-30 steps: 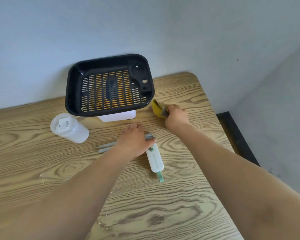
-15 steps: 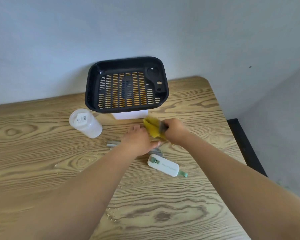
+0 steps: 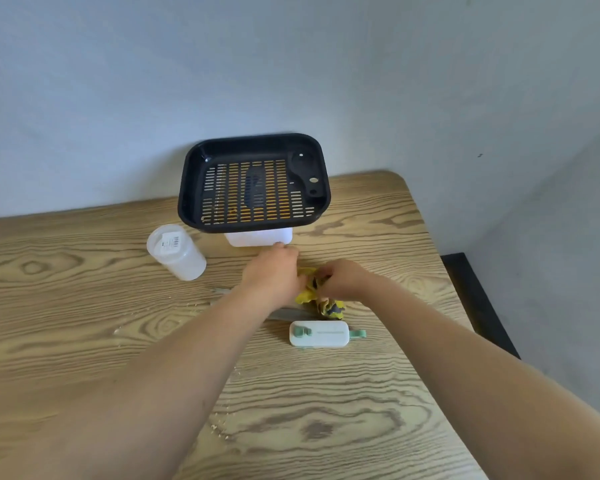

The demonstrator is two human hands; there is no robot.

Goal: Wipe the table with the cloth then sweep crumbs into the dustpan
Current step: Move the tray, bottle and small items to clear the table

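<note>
Both hands met over the middle of the wooden table (image 3: 84, 306), working a crumpled yellow cloth (image 3: 321, 299) with dark patches. The right hand (image 3: 343, 277) had its fingers curled into the top of the cloth, gripping the bunched fabric; the loose end trailed down toward the table. The left hand (image 3: 274, 275) lay against the cloth's left side, knuckles up, fingertips reaching toward the white base (image 3: 258, 237) under the tray; whether its fingers closed on the cloth could not be told, since the back of the hand hid them. A black slotted tray (image 3: 253, 183) stood on that white base against the wall. A translucent lidded container (image 3: 175, 252) lay just left of it. A white and green handheld tool (image 3: 321, 334) lay flat just nearer than the cloth, apart from both hands. Crumbs (image 3: 220, 427) were scattered on the near tabletop, and a few more lay left of the left forearm.
</note>
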